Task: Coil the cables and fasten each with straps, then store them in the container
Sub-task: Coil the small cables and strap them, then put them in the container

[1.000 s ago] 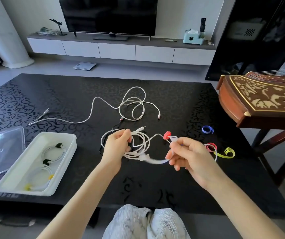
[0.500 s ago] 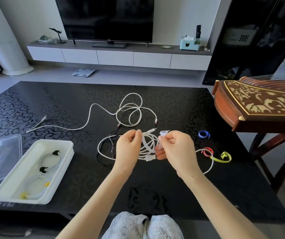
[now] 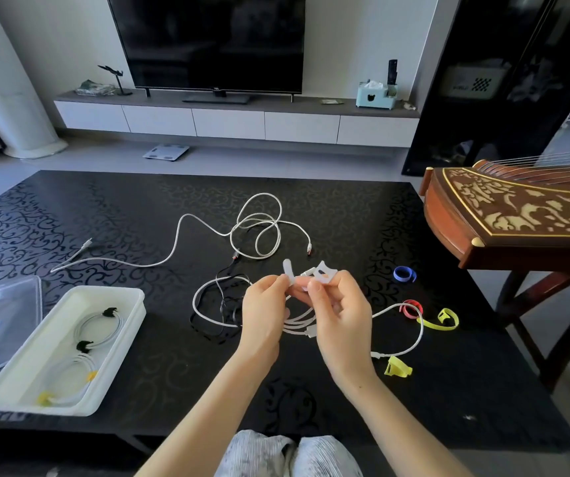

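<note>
There is one view only, wide-angle, taken from the person's head and facing forward and steeply down across the black patterned table (image 3: 121, 215). The left hand (image 3: 263, 311) and right hand (image 3: 342, 321) are close under the lens, mid-frame. The person's knees (image 3: 287, 456) meet the bottom edge, and a television (image 3: 208, 39) stands far off at the top.

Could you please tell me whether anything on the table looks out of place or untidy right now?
Yes. The left hand and right hand hold a white strap at the white coil, yet a long cable end trails loose to the right, past the red strap; the coil looks unfinished.
</note>
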{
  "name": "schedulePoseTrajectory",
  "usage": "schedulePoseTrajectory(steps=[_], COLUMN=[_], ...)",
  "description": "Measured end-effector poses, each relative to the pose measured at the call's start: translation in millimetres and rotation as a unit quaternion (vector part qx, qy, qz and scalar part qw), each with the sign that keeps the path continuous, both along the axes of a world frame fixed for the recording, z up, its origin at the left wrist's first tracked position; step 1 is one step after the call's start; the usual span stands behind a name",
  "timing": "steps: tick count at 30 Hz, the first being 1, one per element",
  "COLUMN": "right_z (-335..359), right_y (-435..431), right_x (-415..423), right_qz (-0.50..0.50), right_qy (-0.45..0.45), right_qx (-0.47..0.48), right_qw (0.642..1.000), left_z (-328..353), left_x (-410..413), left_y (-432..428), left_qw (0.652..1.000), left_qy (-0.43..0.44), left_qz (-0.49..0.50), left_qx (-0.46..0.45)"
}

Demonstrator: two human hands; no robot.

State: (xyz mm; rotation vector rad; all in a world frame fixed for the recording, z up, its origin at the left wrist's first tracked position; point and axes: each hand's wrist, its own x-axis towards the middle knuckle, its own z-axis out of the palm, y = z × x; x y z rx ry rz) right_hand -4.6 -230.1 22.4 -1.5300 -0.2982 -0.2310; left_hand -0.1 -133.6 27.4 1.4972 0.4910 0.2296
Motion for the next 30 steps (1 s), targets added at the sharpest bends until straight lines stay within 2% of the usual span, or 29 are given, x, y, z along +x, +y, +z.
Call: schedulePoseTrajectory(steps=[5,7,11,15,20,25,30], right_z=[-13.3,-15.2,-6.7,5.3,9.6,11.5,8.6], right_y=[-4.2,-5.4,-10.3,-25.0,-34.9,-34.9,-33.3], right_x=[-3.2,-3.6,-7.0,-5.5,0.0,1.0,-1.5], right_qz=[0.012,0.019,0.050,0.070,0.065,0.076,0.084], right_qy=[-0.049,-0.038,0.009,0.105,0.156,0.151,0.119], right_qx=[-0.065,-0.069,-0.038,0.038,0.079,0.068,0.021], right_qw=[0.997,0.997,0.998,0.991,0.982,0.983,0.989], left_z=[4.5,6.0,10.8,3.0,-6.8,-9.8,-11.3], left_x=[0.4,-0.1,-6.7,-17.2,-20.3,-19.8,-25.8], left_y=[1.0,0.8,-2.8,-1.7,2.8,8.7,9.7], left_qw=[0.999,0.998,0.998,0.992,0.979,0.959,0.946], left_qy=[0.030,0.021,-0.013,-0.041,-0.055,-0.048,-0.056], left_qz=[-0.029,-0.042,-0.064,-0.091,-0.101,-0.106,-0.129], left_qx=[-0.022,-0.042,-0.019,0.079,0.168,0.260,0.291])
